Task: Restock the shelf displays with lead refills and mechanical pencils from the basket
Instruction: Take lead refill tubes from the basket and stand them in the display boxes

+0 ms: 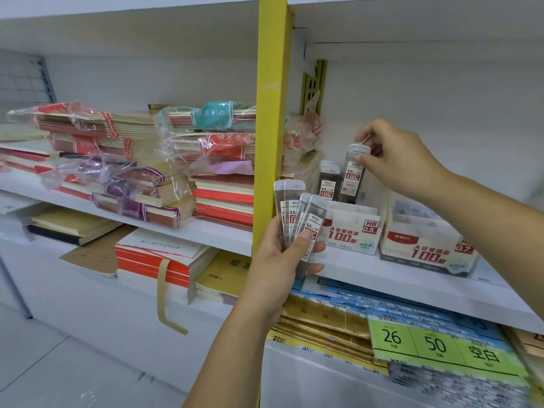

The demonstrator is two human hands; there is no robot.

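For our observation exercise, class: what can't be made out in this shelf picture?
Head view:
Basket: outside the frame.
Count in the left hand: its refills overlap in a fan.
0.7 box contents: blurred.
Small print on the refill that the right hand pinches: too small.

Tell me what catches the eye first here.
A bright yellow shelf post splits the view down the middle. Just right of it, the right hand pinches a lead refill case by its top at the HB 0.5 display box, while the left hand grips a fan of more cases.
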